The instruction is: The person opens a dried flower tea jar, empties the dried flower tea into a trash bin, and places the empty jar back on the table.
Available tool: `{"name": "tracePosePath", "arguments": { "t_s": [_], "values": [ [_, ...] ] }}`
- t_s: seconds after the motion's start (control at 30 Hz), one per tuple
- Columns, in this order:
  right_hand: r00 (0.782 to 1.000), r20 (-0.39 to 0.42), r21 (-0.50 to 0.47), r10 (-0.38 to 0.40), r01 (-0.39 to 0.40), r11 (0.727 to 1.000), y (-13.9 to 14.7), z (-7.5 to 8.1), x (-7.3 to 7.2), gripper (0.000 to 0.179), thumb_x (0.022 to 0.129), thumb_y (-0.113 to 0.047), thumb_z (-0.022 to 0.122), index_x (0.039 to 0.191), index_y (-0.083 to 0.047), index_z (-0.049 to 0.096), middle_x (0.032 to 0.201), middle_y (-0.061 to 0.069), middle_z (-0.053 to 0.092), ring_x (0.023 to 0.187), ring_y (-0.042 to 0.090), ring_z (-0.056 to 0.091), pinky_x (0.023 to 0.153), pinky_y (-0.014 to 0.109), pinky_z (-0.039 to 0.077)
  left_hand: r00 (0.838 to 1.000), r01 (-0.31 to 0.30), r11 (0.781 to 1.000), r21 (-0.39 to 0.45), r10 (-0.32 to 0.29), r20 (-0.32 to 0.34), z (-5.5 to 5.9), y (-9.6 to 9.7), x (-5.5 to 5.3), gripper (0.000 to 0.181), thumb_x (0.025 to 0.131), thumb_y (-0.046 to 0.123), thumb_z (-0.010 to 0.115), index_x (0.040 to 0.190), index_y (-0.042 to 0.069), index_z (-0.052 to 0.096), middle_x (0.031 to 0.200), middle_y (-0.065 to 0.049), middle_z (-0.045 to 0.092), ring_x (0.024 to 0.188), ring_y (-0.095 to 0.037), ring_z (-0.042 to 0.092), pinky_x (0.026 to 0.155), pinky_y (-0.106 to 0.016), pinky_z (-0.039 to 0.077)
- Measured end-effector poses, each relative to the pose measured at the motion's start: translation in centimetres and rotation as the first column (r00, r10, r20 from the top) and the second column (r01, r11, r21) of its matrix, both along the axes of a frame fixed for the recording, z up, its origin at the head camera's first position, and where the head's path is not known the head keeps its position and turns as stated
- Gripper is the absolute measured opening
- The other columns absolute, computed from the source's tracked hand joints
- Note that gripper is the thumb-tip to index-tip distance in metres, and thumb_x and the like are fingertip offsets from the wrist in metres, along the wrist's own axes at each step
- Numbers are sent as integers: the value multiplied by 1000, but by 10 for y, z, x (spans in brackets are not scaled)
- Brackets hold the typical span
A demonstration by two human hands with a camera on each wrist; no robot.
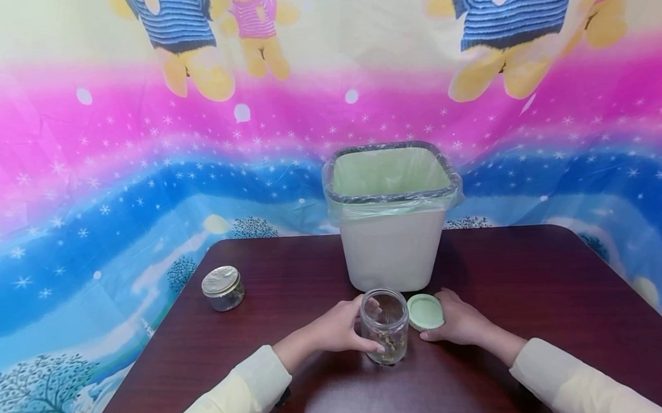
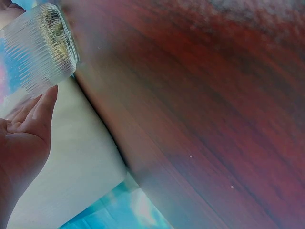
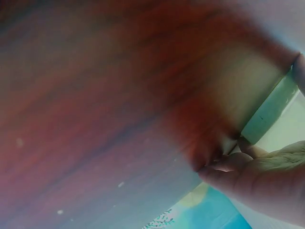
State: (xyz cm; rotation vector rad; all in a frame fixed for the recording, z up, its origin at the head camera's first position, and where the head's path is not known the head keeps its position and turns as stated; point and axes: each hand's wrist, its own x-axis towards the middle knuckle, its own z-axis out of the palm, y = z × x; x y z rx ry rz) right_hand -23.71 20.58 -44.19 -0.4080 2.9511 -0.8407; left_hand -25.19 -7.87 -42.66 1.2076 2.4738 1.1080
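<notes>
Left hand [image 1: 340, 327] gripping clear cylindrical glass jar [image 1: 392, 327], right hand [image 1: 461, 322] gripping round pale-green plastic lid [image 1: 425, 311] right of jar

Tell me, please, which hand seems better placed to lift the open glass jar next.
Probably the left hand: its thumb and fingers lie around the open glass jar. The right hand holds the green lid beside it and would likely have to let go first.

The bright head view shows glare on the table [image 1: 295, 276]; wrist views blur.
</notes>
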Motion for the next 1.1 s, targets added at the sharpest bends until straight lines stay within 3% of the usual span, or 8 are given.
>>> {"name": "tracePosePath", "arguments": {
  "t_s": [0.1,0.27,0.37,0.5,0.83,0.97,1.1],
  "values": [
    [1000,11,-9,2,-2,1000,0,1,0,97,66,-41,88,127,18,42,134,43,34,118,51,45,93,57,42,1000,5,1000,-2,-5,-6,0,0,0,72,75,29,86,131,6,47,120,-4,61,112,-9,57,94,-22,45],
    [1000,21,-32,2,-1,999,2,4,-2,96,68,-40,87,126,20,41,121,33,48,106,40,53,87,52,46,1000,6,1000,1,-6,1,-1,0,0,72,75,30,85,132,7,46,121,-5,61,113,-9,57,94,-22,44],
    [1000,16,-42,-6,6,999,4,11,-4,96,72,-41,84,128,22,39,121,35,50,109,43,53,88,53,45,1000,0,1000,4,0,14,-1,-1,0,72,75,30,86,131,6,46,120,-5,61,113,-9,56,94,-22,44],
    [1000,-6,-64,-24,24,998,9,26,-7,93,79,-43,79,132,21,38,129,40,44,118,50,46,92,57,42,1000,-3,1000,3,3,13,-1,-1,0,71,75,30,86,130,6,47,120,-5,61,113,-9,56,94,-23,44],
    [985,-93,-144,-146,132,981,25,71,-20,87,91,-47,64,140,16,31,138,39,37,124,53,40,95,63,38,999,-21,1000,-5,21,29,2,-2,2,73,76,31,85,133,11,45,123,-3,59,114,-9,56,93,-25,46],
    [966,-174,-227,-193,152,962,30,86,-22,80,94,-45,60,141,14,33,139,36,38,125,51,39,97,62,36,998,-39,999,3,39,55,1,-1,4,75,76,32,84,135,12,43,126,-3,57,116,-11,55,93,-25,46],
    [939,-235,-374,-252,152,915,34,102,-23,70,97,-40,59,142,10,37,142,32,39,131,48,35,101,61,32,995,-49,998,33,46,83,-1,0,5,76,76,30,85,136,11,42,128,-5,56,117,-11,54,94,-26,45]
  ]
}}
